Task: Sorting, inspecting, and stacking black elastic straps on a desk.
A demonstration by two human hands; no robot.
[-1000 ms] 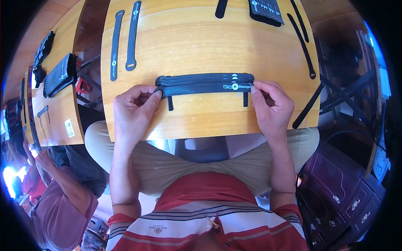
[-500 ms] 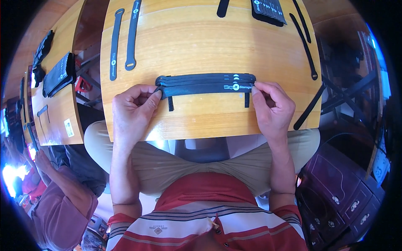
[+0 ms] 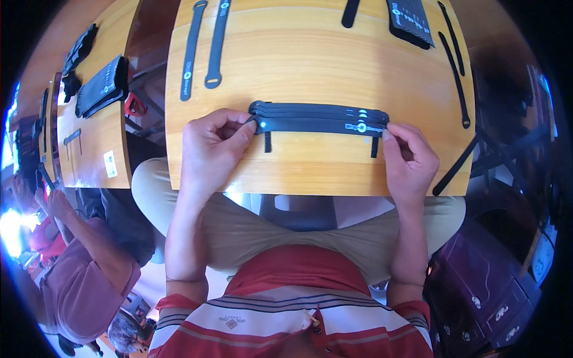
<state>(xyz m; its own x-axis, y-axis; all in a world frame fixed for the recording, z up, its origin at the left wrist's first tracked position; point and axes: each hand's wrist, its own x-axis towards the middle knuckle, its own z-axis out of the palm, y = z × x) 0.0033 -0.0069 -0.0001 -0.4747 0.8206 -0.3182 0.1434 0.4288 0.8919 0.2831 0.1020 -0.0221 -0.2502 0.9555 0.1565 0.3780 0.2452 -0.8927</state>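
Note:
A stack of long black straps lies across the near part of a wooden desk. My left hand pinches the stack's left end between thumb and fingers. My right hand pinches its right end, near small white marks on the top strap. Two short black tabs stick out from under the stack toward me.
Two loose black straps lie at the desk's far left. A black pouch and thin straps sit at the far right. Another desk to the left holds black pouches. A person in a maroon shirt sits at lower left.
The top strap has slid slightly toward me off the stack, so the straps beneath show fanned behind it. Both hands keep their hold on the ends.

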